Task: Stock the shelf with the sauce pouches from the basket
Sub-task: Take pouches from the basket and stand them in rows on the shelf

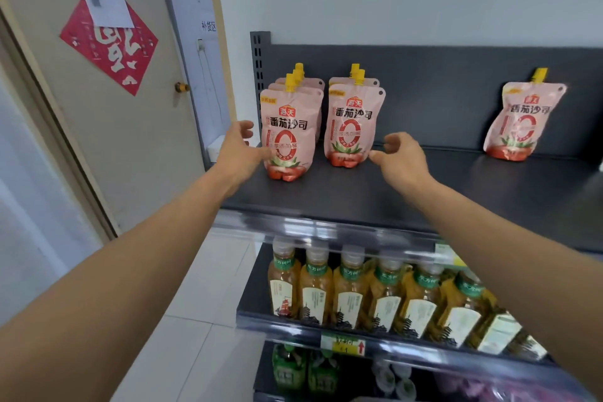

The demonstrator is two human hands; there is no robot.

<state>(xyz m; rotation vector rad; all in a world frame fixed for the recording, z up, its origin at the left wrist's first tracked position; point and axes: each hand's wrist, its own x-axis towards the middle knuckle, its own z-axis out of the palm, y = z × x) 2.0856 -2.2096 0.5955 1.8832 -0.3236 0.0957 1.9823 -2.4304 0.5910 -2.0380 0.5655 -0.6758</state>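
Pink sauce pouches with yellow caps stand upright on the dark top shelf (375,192). A left row has its front pouch (288,130) nearest me, with others behind it. A second row beside it is led by another pouch (354,126). One single pouch (522,121) stands far right against the back panel. My left hand (239,148) is just left of the left front pouch, fingers relaxed, thumb tip at its lower edge. My right hand (399,157) hovers right of the second row, fingers loosely curled, holding nothing. The basket is out of view.
Below the top shelf, a row of amber tea bottles (375,294) fills the second shelf, with green bottles (290,372) lower down. A door (107,101) with a red paper decoration stands to the left. White floor tiles lie beneath.
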